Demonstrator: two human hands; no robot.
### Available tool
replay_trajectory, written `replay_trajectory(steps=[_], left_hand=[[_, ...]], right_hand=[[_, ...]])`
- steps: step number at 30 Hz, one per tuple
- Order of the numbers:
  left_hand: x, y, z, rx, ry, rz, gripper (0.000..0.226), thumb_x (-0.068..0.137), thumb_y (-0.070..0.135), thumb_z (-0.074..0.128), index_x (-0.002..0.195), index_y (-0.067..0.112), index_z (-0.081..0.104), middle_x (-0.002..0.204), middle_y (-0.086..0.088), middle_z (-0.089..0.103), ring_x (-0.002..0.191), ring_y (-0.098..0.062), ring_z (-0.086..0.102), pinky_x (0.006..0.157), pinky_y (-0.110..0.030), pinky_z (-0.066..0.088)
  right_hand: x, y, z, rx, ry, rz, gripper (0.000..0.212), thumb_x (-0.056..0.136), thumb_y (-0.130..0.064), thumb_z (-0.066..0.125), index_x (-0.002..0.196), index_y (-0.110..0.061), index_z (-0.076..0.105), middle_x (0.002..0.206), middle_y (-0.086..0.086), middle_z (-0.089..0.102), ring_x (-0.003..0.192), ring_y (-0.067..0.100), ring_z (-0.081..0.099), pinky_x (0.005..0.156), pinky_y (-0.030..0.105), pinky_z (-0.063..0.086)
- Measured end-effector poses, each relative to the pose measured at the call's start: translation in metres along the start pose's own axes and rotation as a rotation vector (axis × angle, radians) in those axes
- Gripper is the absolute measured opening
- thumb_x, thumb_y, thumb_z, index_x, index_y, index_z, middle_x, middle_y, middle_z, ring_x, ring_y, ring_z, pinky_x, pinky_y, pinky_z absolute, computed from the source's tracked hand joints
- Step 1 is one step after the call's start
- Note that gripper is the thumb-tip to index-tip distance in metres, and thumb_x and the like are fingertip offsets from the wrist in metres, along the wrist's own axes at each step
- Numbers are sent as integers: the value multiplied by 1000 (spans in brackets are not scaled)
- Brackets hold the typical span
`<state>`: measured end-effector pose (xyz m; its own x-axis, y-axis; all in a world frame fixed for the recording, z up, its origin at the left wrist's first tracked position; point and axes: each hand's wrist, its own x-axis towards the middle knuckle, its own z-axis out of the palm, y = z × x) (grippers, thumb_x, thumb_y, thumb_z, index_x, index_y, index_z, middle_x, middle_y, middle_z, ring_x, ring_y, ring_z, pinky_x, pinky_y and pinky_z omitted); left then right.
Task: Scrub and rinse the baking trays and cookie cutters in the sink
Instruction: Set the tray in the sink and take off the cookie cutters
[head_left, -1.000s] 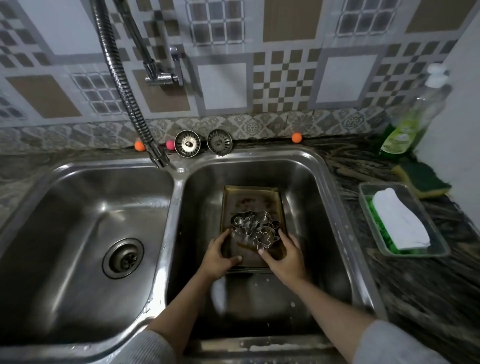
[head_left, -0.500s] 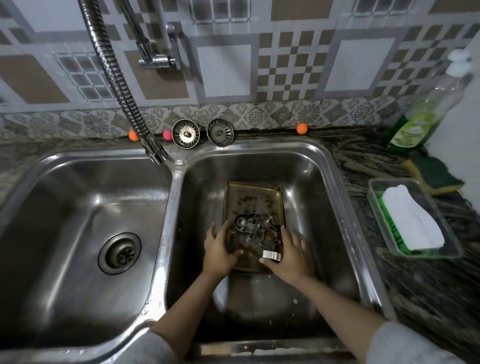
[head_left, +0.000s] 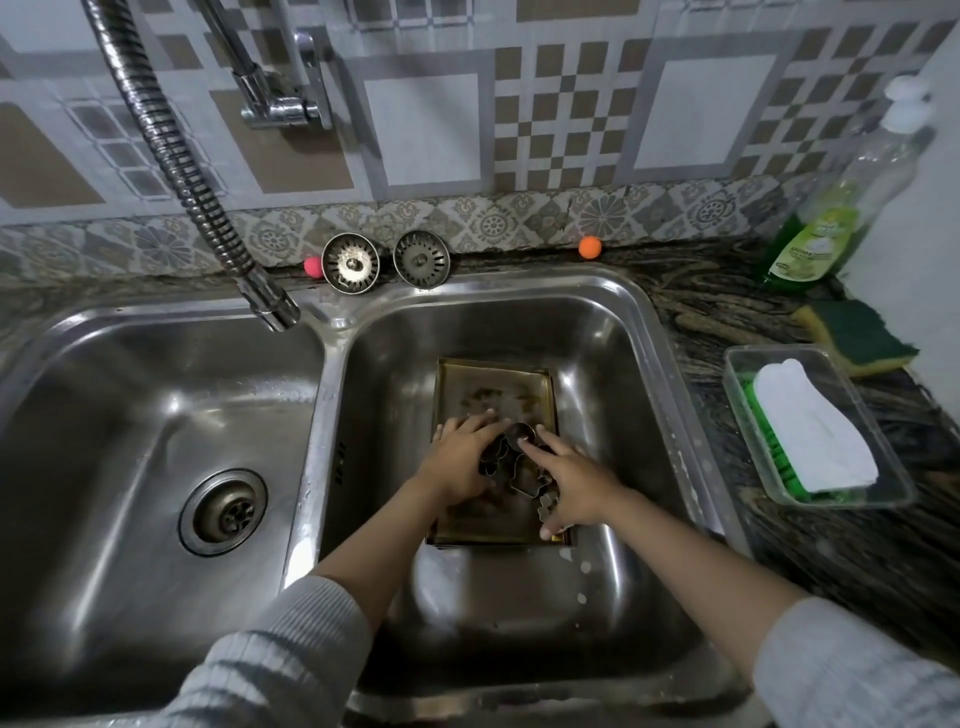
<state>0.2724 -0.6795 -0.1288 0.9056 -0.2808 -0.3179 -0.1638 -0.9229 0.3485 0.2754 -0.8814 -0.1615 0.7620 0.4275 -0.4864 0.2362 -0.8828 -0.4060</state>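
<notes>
A stained, brass-coloured baking tray (head_left: 493, 384) lies flat in the right sink basin (head_left: 613, 332), with another tray edge showing under it. Several metal cookie cutters (head_left: 519, 467) lie clustered on the tray. My left hand (head_left: 460, 457) rests over the cutters from the left, fingers curled around them. My right hand (head_left: 571, 480) lies over them from the right, fingers spread, with one small cutter under its thumb. Both hands hide much of the pile.
The flexible faucet hose (head_left: 182, 171) ends over the divider, no water running. The left basin (head_left: 156, 441) has an open drain. Two strainers (head_left: 384, 262) lean at the back. On the right counter stand a soap bottle (head_left: 826, 218), a sponge (head_left: 857, 338) and a plastic tub (head_left: 815, 431) with a cloth.
Both hands left the tray's near edge and moved inward onto the cookie cutters, closing over the pile from both sides. The cutters shifted a little.
</notes>
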Motion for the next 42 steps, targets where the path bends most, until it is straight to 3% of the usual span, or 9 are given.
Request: replay_trajectory(steps=[5, 11, 15, 20, 24, 30, 35, 39, 42], left_hand=[[4, -6, 1, 49, 5, 32, 68, 80, 22, 69, 140, 35, 40, 139, 0, 39, 125, -26, 36, 103, -36, 40], [3, -3, -1, 95, -17, -28, 70, 77, 36, 71, 139, 34, 39, 133, -1, 39, 123, -27, 35, 97, -38, 43], [4, 0, 0, 155, -35, -39, 77, 76, 43, 70, 143, 31, 34, 138, -1, 38, 127, -25, 33, 96, -40, 43], [3, 0, 2, 177, -55, -36, 77, 76, 39, 71, 143, 32, 33, 138, -2, 39, 128, -25, 32, 95, -41, 44], [1, 2, 3, 181, -27, -33, 69, 75, 38, 69, 137, 32, 39, 134, -3, 42, 126, -26, 36, 92, -39, 45], [-3, 4, 7, 149, 0, -78, 65, 74, 40, 72, 130, 27, 43, 129, -9, 44, 121, -29, 42, 92, -38, 45], [-3, 4, 11, 157, -3, -80, 71, 76, 41, 69, 137, 28, 37, 133, -10, 40, 123, -29, 40, 95, -39, 44], [0, 3, 13, 191, -37, -69, 78, 78, 42, 68, 143, 32, 27, 137, -10, 34, 126, -29, 36, 96, -41, 44], [3, 2, 11, 159, -43, -75, 75, 76, 41, 70, 140, 30, 32, 135, -8, 38, 125, -29, 38, 95, -41, 45]], right_hand=[[6, 0, -8, -8, 58, -39, 119, 56, -33, 88, 148, -40, 13, 158, -12, 4, 141, 21, 23, 105, 38, 39], [5, 2, -1, 58, 99, -45, 100, 61, -36, 86, 145, -31, 32, 135, -6, 36, 116, 18, 49, 90, 30, 47], [1, 4, -6, 141, 7, -47, 112, 53, -44, 88, 147, -27, 30, 137, -4, 32, 124, 19, 42, 101, 32, 42], [1, 9, -12, 51, -127, -59, 132, 44, -34, 93, 150, -26, 15, 147, -1, 21, 133, 23, 33, 108, 35, 37], [2, 5, -10, 23, -79, -60, 122, 49, -30, 92, 148, -25, 22, 139, 1, 29, 123, 22, 42, 100, 33, 44], [-2, -1, 0, 42, -3, -60, 82, 67, -21, 78, 138, -26, 35, 125, 2, 35, 98, 17, 51, 73, 25, 49], [-6, -5, 6, 137, 76, -29, 87, 63, -40, 83, 137, -27, 39, 129, 2, 37, 115, 21, 48, 91, 33, 48], [-7, -10, 9, 150, 142, -20, 82, 65, -43, 82, 135, -25, 43, 126, 2, 41, 113, 20, 49, 91, 35, 49], [-6, -12, 11, 151, 175, -11, 75, 68, -38, 81, 133, -24, 46, 124, 2, 42, 110, 20, 52, 88, 32, 50]])
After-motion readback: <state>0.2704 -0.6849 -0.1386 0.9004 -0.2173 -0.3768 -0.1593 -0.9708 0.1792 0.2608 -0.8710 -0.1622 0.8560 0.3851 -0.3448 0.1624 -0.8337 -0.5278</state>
